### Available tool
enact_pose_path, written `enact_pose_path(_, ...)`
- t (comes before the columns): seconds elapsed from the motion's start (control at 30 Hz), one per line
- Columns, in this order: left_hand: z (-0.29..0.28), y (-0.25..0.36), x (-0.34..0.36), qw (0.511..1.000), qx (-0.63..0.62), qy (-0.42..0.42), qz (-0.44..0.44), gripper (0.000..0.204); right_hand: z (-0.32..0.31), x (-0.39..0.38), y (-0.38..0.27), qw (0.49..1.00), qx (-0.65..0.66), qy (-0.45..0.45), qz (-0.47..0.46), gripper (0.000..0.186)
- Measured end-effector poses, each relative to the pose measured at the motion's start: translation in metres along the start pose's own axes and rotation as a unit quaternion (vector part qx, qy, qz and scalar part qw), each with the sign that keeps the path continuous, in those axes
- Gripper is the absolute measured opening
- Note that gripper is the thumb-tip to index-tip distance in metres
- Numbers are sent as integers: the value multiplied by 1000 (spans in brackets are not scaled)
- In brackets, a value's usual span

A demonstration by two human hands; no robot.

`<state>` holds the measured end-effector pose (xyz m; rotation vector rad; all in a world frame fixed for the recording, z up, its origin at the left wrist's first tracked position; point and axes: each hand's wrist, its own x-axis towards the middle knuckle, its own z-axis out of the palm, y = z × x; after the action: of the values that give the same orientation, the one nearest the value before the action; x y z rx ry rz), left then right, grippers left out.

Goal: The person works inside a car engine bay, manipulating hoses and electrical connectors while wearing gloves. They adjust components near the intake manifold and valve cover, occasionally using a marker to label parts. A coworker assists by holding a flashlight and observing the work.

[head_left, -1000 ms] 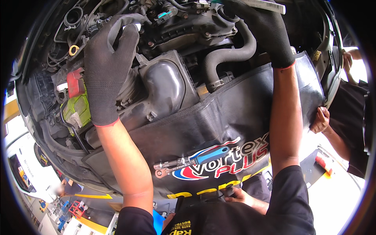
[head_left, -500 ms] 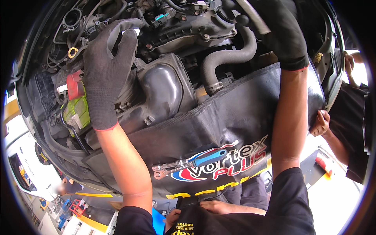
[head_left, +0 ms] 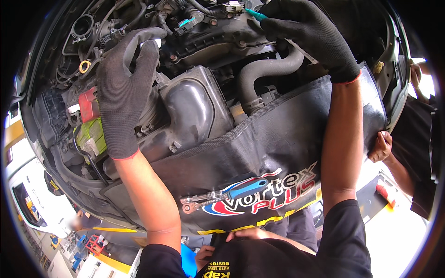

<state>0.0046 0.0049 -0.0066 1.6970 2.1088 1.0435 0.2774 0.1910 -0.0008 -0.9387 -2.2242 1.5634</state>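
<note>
My left hand (head_left: 127,78), in a dark knit glove, is over the left part of the engine bay. Its thumb and fingers pinch a small white piece (head_left: 156,43), mostly hidden. My right hand (head_left: 310,34), gloved alike, is at the upper right above the engine cover (head_left: 222,39). It grips a pen-like stick (head_left: 256,15) whose pointed teal end sticks out toward a pale connector (head_left: 233,7); a whitish length shows below the palm. Between my hands lie a black air intake box (head_left: 187,99) and a curved rubber hose (head_left: 259,74).
A black cover (head_left: 278,134) drapes the car's front edge, with a blue-handled ratchet (head_left: 248,189) and a chrome tool (head_left: 199,197) on it. Another person's hand (head_left: 381,146) holds its right side. More bare hands (head_left: 248,233) show at the lower edge. A battery terminal cover (head_left: 88,104) is red.
My right hand has moved left and turned, bringing the stick's teal end into view near the pale connector. My left hand has stayed nearly still, keeping its pinch on the white piece.
</note>
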Motion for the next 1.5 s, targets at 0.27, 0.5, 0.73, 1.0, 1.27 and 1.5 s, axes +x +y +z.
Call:
enact_pose_path(0.27,1,-4,0,999,-8,14,34,23,-4,27,43,907,-168,16,-386,25)
enact_pose_path(0.5,1,0,-1,1000,3,-4,10,24,8,8,13,986,-77,34,-143,20)
enact_pose_path(0.73,-1,1,-1,1000,-3,-19,-9,26,7,8,17,987,-93,36,-129,21)
enact_pose_path(1.0,4,0,-2,1000,-26,-2,-9,25,7,11,20,983,-122,51,-125,22)
enact_pose_path(1.27,0,-1,-2,1000,-13,-8,-9,24,6,8,16,992,-80,46,-88,25)
enact_pose_path(1.5,2,0,-1,1000,-15,-2,-11,24,8,8,18,992,-73,51,-84,28)
